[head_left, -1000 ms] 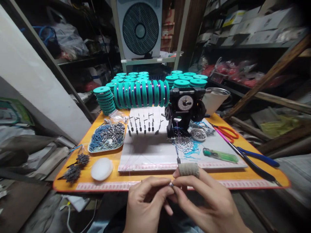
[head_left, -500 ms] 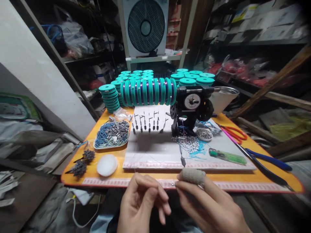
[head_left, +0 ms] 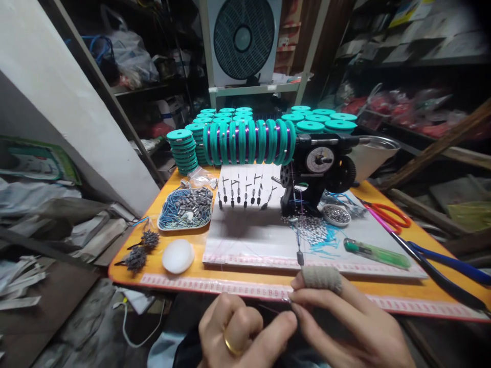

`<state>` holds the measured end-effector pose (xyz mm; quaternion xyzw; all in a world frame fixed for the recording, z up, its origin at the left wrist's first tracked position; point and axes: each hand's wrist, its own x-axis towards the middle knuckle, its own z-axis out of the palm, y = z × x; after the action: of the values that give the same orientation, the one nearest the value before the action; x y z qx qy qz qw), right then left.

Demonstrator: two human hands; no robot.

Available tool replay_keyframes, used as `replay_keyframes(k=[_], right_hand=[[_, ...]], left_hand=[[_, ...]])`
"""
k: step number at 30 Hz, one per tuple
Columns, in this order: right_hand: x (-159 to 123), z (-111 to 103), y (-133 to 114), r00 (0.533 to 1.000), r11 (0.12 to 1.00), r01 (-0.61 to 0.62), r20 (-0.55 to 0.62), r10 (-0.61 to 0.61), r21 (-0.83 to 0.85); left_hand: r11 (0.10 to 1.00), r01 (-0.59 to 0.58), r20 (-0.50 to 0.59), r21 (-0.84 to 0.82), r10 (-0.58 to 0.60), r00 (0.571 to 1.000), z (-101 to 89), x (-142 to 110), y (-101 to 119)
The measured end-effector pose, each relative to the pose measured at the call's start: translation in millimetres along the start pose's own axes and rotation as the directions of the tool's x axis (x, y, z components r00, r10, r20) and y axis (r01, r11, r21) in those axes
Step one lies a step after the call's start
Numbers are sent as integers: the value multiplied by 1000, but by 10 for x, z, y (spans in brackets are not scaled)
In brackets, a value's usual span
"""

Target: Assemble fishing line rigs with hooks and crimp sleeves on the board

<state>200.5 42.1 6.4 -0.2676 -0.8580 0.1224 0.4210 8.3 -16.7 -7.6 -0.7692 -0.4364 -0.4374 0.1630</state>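
My left hand and my right hand meet below the front edge of the orange table. Both pinch a tiny metal piece on a thin line between their fingertips. My left hand wears a gold ring, and a grey wrap covers my right forefinger. The line runs up past a small sinker toward the black winding machine. A row of teal spools sits on the machine's shaft.
A tray of grey and blue tubes, a white puck, a green lighter, red scissors, blue pliers and loose beads lie on the table. Stacked teal spools and a fan stand behind.
The view has shifted left and down, so the table sits further right. My left hand has curled in again and pinches at my right fingertips after opening half a second ago.
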Motion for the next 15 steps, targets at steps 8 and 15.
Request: replay_keyframes(k=[8, 15], right_hand=[[10, -50, 38, 999, 998, -5, 35, 3, 54], [40, -70, 24, 998, 998, -19, 61, 16, 52]], left_hand=[[992, 79, 1, -100, -79, 997, 63, 24, 26], [987, 138, -185, -77, -150, 971, 149, 20, 95]])
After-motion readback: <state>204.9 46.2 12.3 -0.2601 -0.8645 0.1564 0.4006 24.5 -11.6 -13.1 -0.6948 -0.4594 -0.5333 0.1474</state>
